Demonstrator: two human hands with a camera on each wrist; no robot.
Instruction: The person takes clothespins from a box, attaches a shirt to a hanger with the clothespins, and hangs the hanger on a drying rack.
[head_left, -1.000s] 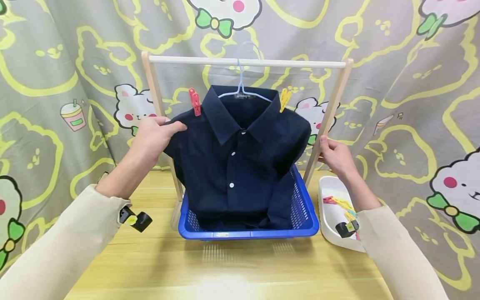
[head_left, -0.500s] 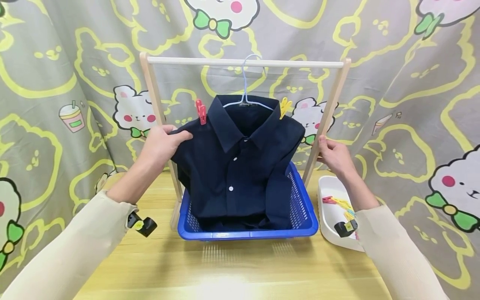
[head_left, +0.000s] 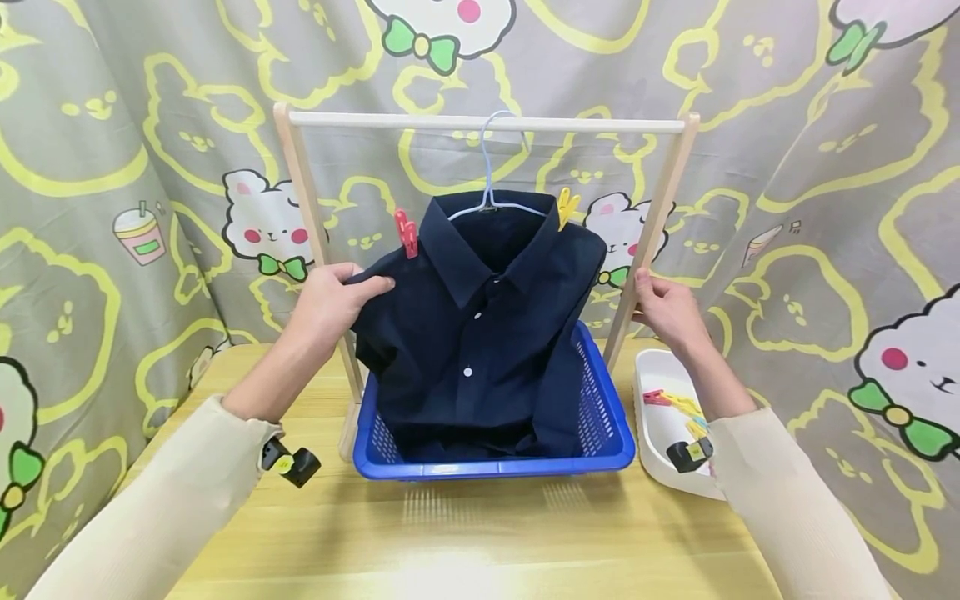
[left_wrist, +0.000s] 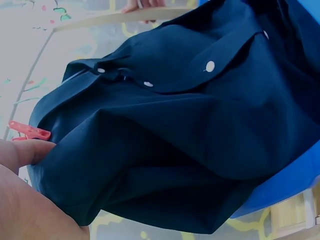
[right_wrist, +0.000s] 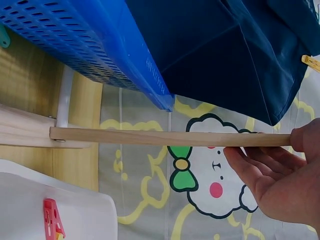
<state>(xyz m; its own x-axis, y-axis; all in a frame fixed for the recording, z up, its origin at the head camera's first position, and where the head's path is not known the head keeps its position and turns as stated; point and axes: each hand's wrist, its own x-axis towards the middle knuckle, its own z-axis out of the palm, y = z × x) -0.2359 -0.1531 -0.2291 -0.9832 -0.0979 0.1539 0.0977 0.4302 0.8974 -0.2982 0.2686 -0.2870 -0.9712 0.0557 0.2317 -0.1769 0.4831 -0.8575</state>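
A dark navy button-up shirt (head_left: 431,358) hangs on a pale blue wire hanger (head_left: 489,187), whose hook loops over the white bar (head_left: 375,121) of a small wooden rack. My left hand (head_left: 330,304) pinches the shirt's shoulder at the left, thumb in front. A red clothespin (head_left: 409,237) is clipped on that shoulder beside the collar, and a yellow clothespin (head_left: 566,208) on the other. My right hand (head_left: 670,312) holds the rack's right post (head_left: 651,225); the right wrist view shows thumb and fingers about the post (right_wrist: 175,137).
The shirt's lower part lies in a blue plastic basket (head_left: 487,469) between the posts. To its right, a white tray (head_left: 649,454) holds several coloured clothespins (head_left: 678,404). Behind the wooden table (head_left: 300,533) hangs a patterned grey curtain (head_left: 585,50).
My left hand has moved down and slightly right with the shirt's shoulder. Shirt and clothespins sank, and the hanger hook shows more clearly over the bar. My right hand stays on the post.
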